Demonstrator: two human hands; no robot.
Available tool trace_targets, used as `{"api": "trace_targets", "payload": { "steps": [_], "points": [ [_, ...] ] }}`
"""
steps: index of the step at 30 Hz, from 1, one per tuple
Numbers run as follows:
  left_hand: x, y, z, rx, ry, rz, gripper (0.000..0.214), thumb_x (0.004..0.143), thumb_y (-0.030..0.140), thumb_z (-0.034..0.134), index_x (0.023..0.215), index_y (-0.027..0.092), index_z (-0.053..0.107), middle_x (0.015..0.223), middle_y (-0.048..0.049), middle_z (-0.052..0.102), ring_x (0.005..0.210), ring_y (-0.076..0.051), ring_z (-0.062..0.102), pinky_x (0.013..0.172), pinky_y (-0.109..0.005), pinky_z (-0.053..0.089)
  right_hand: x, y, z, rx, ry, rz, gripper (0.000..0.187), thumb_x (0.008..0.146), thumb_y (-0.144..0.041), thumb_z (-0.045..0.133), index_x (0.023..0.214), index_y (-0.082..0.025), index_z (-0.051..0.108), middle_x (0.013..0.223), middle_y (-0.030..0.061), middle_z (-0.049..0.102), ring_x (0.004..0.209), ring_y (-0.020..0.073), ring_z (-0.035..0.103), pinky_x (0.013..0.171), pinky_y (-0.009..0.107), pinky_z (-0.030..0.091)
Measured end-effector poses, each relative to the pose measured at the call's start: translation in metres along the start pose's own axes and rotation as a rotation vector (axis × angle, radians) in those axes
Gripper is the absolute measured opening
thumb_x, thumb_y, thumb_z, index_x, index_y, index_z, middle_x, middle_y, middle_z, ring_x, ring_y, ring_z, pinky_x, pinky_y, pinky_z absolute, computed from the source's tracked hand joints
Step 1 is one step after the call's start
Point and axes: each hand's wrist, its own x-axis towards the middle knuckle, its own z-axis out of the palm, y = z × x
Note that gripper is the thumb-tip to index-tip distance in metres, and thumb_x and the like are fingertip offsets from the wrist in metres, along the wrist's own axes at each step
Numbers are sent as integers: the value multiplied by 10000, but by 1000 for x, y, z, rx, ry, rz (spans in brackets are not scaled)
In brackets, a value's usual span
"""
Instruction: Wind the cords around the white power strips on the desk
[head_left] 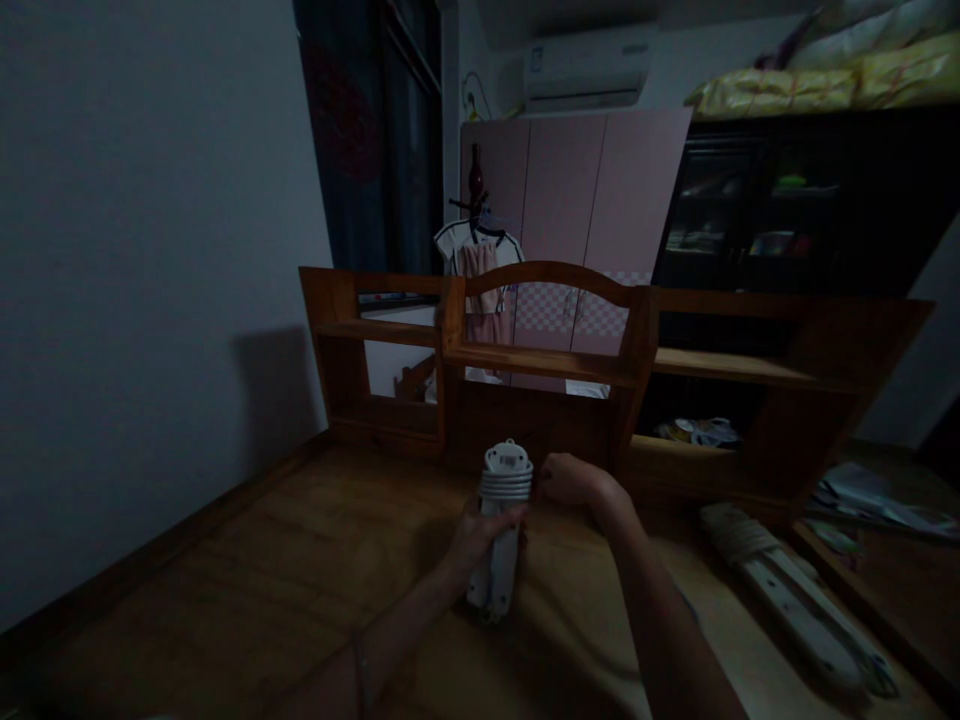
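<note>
Both hands on a white power strip (pixel 499 535) – stood up near the tabletop's (pixel 300 560) back edge.
Left hand (pixel 480 535) grips its middle to steady it; right hand (pixel 570 480) pinches the cord (pixel 507 484) wound round its top.

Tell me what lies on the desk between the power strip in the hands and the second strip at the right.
In the head view, only bare wooden desk between power strip and second strip, crossed by the right forearm.

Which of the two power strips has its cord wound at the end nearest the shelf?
Both do; the held power strip stands upright in the left hand, unlike the one lying flat.
</note>
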Motion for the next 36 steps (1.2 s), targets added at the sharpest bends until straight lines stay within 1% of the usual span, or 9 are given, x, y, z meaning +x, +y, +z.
{"api": "trace_targets", "payload": {
  "steps": [4, 8, 13, 21, 26, 31, 33, 34, 36],
  "points": [
    [-1, 1, -2, -35, 40, -39, 424, 648, 391, 765, 938, 153, 568, 659, -16, 647, 542, -161, 621, 505, -255, 496, 5, 3, 6, 79, -29, -52, 277, 817, -240, 491, 932, -152, 728, 898, 88, 720, 762, 151, 655, 577, 180, 408],
    [3, -5, -7, -31, 51, -40, 418, 656, 407, 757, 936, 150, 583, 671, -21, 653, 546, -155, 621, 514, -248, 490, 10, 3, 9, 111, -55, -62, 278, 813, -259, 506, 925, -145, 734, 861, 87, 721, 724, 146, 642, 550, 177, 390],
    [6, -11, -5, -28, 16, -35, 375, 675, 431, 735, 868, 136, 605, 612, -24, 634, 494, -144, 592, 488, -239, 472, 6, -2, 7, 105, -59, -44, 262, 753, -223, 561, 919, -125, 739, 901, 114, 718, 775, 169, 649, 550, 181, 388],
    [7, -11, -7, -5, -25, -23, 347, 690, 446, 719, 790, 131, 614, 618, -39, 637, 519, -156, 604, 500, -243, 470, -3, -4, -1, 132, -78, -66, 238, 750, -255, 558, 854, -173, 756, 817, 60, 725, 705, 143, 640, 504, 180, 365],
    [10, -11, -9, 25, -7, -13, 365, 690, 458, 718, 811, 129, 617, 617, -45, 646, 524, -166, 613, 510, -254, 479, -9, -4, -4, 128, -11, -35, 243, 735, -288, 584, 857, -158, 749, 799, 67, 716, 689, 143, 632, 513, 187, 361],
    [13, -9, -14, 64, 70, -41, 405, 647, 473, 746, 810, 119, 634, 602, -55, 653, 506, -180, 619, 478, -253, 470, -22, 11, -14, 123, 67, 24, 184, 704, -223, 625, 833, -165, 742, 765, 56, 706, 669, 132, 617, 523, 191, 346],
    [16, -9, -19, 74, 109, -34, 409, 643, 482, 746, 788, 114, 640, 612, -59, 656, 508, -171, 615, 465, -239, 456, -31, 20, -22, 116, 115, 51, 174, 724, -223, 619, 830, -161, 741, 767, 62, 702, 677, 135, 611, 538, 199, 345],
    [18, -9, -22, 78, 135, -28, 410, 651, 492, 737, 765, 111, 641, 613, -60, 655, 504, -162, 609, 463, -231, 450, -37, 24, -26, 119, 142, 56, 182, 750, -252, 607, 833, -162, 741, 766, 63, 699, 677, 135, 606, 544, 203, 344],
    [23, -10, -28, 84, 193, -16, 418, 664, 513, 718, 719, 106, 639, 603, -60, 652, 488, -143, 594, 461, -219, 439, -50, 29, -35, 165, 196, 30, 270, 815, -360, 556, 844, -169, 744, 726, 53, 685, 648, 130, 589, 537, 210, 338]
  ]
}}
